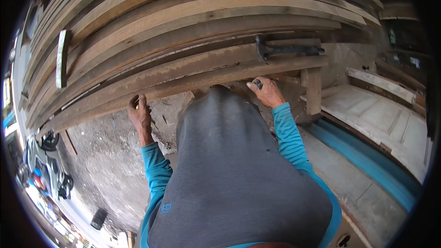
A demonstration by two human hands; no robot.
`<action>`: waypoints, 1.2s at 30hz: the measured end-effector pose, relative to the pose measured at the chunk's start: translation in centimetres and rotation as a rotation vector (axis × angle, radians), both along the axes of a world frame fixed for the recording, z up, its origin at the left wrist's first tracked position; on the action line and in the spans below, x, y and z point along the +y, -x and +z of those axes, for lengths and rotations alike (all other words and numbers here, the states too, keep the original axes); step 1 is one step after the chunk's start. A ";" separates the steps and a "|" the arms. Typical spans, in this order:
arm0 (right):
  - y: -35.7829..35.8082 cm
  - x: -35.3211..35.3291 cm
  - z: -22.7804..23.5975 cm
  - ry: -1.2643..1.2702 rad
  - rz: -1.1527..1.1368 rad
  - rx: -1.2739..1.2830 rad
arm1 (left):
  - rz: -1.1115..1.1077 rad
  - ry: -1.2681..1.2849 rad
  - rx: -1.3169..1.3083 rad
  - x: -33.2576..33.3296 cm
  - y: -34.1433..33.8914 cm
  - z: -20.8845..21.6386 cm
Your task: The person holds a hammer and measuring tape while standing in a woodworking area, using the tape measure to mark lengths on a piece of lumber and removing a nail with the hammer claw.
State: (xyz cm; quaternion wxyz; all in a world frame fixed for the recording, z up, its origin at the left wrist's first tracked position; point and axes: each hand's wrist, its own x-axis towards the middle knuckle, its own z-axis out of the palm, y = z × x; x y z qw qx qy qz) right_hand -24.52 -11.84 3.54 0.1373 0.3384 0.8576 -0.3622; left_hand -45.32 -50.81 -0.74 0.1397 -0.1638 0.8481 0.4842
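Observation:
My left hand (141, 117) is by the near edge of a long wooden beam (183, 85), its fingers curled together. A small yellowish bit shows between them, too small to name. Farther right, my right hand (270, 94) is closed, with a small dark object (258, 84) poking out between thumb and fingers; its kind cannot be made out. A claw hammer (289, 50) with a dark handle lies on the beams just beyond my right hand, its head toward the left.
Long planks (193, 11) are stacked across the far side, with a short light wood strip (61, 59) lying across them at left. A wooden leg (313, 92) supports the right end. A white panelled door (372, 119) and a blue board (363, 160) lie at right. A motorcycle (46, 165) stands at far left.

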 end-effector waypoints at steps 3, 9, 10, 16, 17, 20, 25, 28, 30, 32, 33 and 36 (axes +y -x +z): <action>-0.3 0.8 0.5 -0.176 -0.285 0.130 | -0.071 0.108 0.176 -1.1 2.4 -1.9; -0.6 4.4 -1.6 -0.553 -0.313 0.339 | -0.455 0.310 0.451 0.7 4.9 2.3; 0.0 4.9 -1.6 -0.570 -0.210 0.296 | -0.453 0.309 0.462 0.7 5.4 2.3; 2.0 7.1 -0.8 -0.555 -0.108 0.103 | -0.858 0.427 0.519 0.8 7.7 2.1; 1.8 7.6 -1.3 -0.579 -0.030 0.102 | -0.887 0.415 0.511 0.9 8.0 2.3; 1.9 8.9 -1.2 -0.542 0.071 0.112 | -0.917 0.401 0.499 1.6 8.3 2.7; 2.0 7.3 2.7 -0.615 0.038 0.112 | -0.771 0.306 0.646 1.6 6.3 3.4; 4.4 5.5 8.6 -0.730 0.174 0.310 | -0.700 0.234 0.530 1.2 4.6 3.7; 6.8 5.2 12.2 -0.800 0.278 0.478 | -0.679 0.149 0.646 2.5 3.7 5.9; 11.0 5.7 14.8 -0.903 0.384 0.746 | -0.734 0.037 0.891 4.8 3.7 9.7; 12.2 6.2 15.5 -0.953 0.435 0.799 | -0.743 0.030 1.061 5.8 3.9 11.7; 15.7 7.7 15.6 -1.066 0.507 0.910 | -0.708 -0.060 1.276 9.2 4.2 17.6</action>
